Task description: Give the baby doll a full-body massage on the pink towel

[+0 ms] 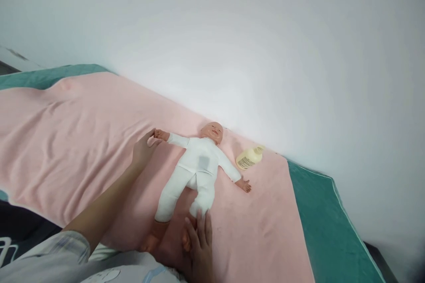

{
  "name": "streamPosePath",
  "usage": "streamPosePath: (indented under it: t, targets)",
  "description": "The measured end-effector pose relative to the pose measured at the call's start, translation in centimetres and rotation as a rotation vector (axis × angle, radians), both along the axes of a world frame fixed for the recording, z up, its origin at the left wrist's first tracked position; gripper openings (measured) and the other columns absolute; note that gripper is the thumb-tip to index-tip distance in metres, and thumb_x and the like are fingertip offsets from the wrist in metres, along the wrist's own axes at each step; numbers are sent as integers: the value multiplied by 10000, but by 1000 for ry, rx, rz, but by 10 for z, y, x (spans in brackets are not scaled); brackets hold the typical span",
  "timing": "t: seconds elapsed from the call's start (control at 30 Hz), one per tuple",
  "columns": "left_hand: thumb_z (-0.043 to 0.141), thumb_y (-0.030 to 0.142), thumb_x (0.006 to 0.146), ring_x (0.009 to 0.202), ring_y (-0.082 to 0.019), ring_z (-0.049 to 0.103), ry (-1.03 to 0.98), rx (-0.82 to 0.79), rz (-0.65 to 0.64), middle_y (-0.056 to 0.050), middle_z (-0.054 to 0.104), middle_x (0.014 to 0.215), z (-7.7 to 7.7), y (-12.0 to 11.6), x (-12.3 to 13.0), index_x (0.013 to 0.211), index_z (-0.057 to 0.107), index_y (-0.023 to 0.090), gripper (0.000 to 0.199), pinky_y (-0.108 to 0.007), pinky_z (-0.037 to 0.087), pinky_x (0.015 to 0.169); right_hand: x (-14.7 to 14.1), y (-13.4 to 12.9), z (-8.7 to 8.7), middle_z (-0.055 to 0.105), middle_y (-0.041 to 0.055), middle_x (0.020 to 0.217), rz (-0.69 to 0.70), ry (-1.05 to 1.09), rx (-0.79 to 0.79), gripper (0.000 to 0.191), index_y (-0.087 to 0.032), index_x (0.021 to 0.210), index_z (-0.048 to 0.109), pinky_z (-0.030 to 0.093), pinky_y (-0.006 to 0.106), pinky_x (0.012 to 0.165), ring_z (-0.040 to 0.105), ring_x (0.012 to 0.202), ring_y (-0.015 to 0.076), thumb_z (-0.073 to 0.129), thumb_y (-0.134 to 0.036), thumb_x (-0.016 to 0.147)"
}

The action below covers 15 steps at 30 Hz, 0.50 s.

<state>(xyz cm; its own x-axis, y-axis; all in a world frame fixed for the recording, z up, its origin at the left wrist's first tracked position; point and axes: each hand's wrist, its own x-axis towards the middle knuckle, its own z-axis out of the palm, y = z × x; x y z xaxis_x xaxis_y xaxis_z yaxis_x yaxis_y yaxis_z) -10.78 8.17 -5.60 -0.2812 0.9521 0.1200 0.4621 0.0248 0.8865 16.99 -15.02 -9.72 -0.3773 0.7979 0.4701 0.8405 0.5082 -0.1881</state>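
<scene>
A baby doll (pixel 199 159) in a white cloth suit lies on its back with arms spread and legs apart. My left hand (pixel 143 151) reaches to its outstretched arm at the left, thumb and fingers closed around the doll's small hand. Near the front, my right hand (pixel 202 243) rests with fingers stretched out over the doll's lower leg and beside its foot. Part of that foot is hidden behind my fingers. A pale yellow bottle (pixel 249 158) with printed text lies on its side by the doll's other arm, apart from both hands.
A pink blanket (pixel 259 230) with wrinkles at the left spreads under the doll. Green covering (pixel 327 216) shows past its edges on both sides. A plain white wall (pixel 252 53) stands right behind. A dark object (pixel 25 230) is at the lower left.
</scene>
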Motion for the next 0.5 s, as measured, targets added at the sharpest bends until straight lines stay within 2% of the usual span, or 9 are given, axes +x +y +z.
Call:
streamPosePath:
  t: [0.07, 0.13, 0.2, 0.27, 0.43, 0.5]
  targets:
    - [574, 370, 875, 1134, -308, 580, 15, 155, 61, -52, 628, 1245, 3, -3, 10, 1241, 553, 275, 378, -442, 469, 888, 1, 12, 15, 307, 116, 1520, -29, 39, -1, 467, -199, 1432, 388, 480, 572, 969, 166, 1420, 368, 335, -242, 970]
    - [584, 347, 880, 1083, -283, 617, 79, 348, 34, -30, 665, 1184, 6, -5, 23, 1186, 602, 283, 313, -438, 480, 901, 3, 29, 29, 320, 108, 1515, -41, 84, 18, 464, -210, 1440, 366, 417, 598, 1020, 135, 1431, 349, 342, -239, 977]
    - [576, 328, 893, 1056, -275, 631, 169, 515, -70, -36, 698, 1112, 9, -7, 38, 1100, 651, 255, 232, -440, 475, 916, 6, 48, 41, 356, 110, 1496, -45, 133, 47, 462, -207, 1442, 356, 378, 628, 1032, 112, 1438, 342, 334, -283, 986]
    - [588, 321, 891, 1054, -263, 634, 234, 614, -182, -31, 719, 1059, 12, -11, 54, 1026, 684, 240, 184, -428, 465, 931, 8, 66, 50, 401, 111, 1470, -49, 199, 73, 467, -199, 1441, 353, 356, 637, 1038, 104, 1442, 333, 317, -320, 991]
    - [516, 248, 935, 1049, -198, 646, 360, 741, -502, -39, 716, 1093, 12, -21, 82, 1072, 678, 237, 212, -378, 464, 913, 2, 97, 66, 443, 100, 1443, -51, 321, 53, 462, -186, 1421, 371, 326, 602, 1073, 92, 1451, 309, 319, -342, 989]
    - [492, 233, 946, 1067, -188, 640, 411, 751, -576, -50, 711, 1107, 11, -23, 87, 1101, 669, 241, 235, -366, 464, 910, -2, 101, 67, 446, 97, 1441, -42, 323, 21, 448, -185, 1405, 388, 319, 594, 1081, 99, 1451, 302, 334, -337, 986]
